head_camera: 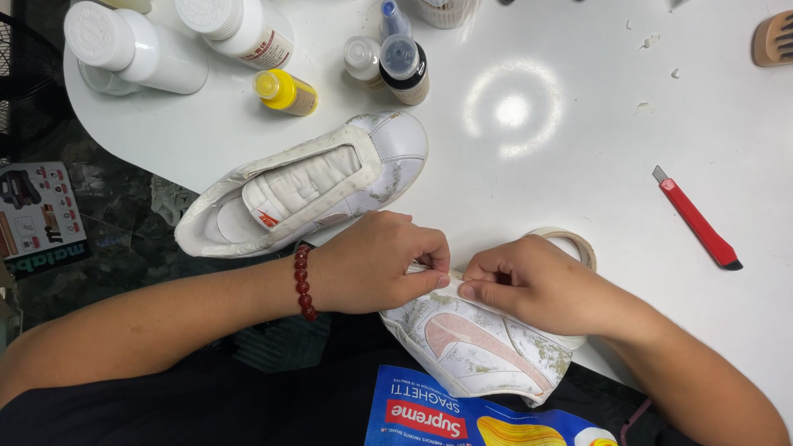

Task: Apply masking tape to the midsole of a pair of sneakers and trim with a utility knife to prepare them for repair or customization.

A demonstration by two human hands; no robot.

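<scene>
Nearest the person, a blue printed packet (462, 413) lies at the bottom edge, partly under the toe end of a dirty white shoe (479, 347) with a pink side mark. This shoe rests on its side at the desk (578, 149) edge, half over the lap. Both hands meet at its upper rim. The left hand (376, 264), with a dark red bead bracelet (304, 282) on the wrist, has its grip closed, thumb and fingers pinching a strip of pale tape (436, 272) against the shoe's edge. The right hand (533, 281) is also closed, its fingertips pressing the same strip just beside the left thumb, so the two hands touch or nearly touch.

Just behind the right hand, a roll of tape (574, 244) lies flat on the desk, mostly hidden by the knuckles. To the right, well apart, lies a red box cutter (698, 221).

Beyond the left hand sits a second white shoe (306, 186), upright, its opening rimmed with pale tape. Farther back stand a small yellow bottle (285, 91), two small dropper bottles (388, 62) and two large white bottles (178, 41). A wooden brush (775, 37) peeks in at the far right corner.
</scene>
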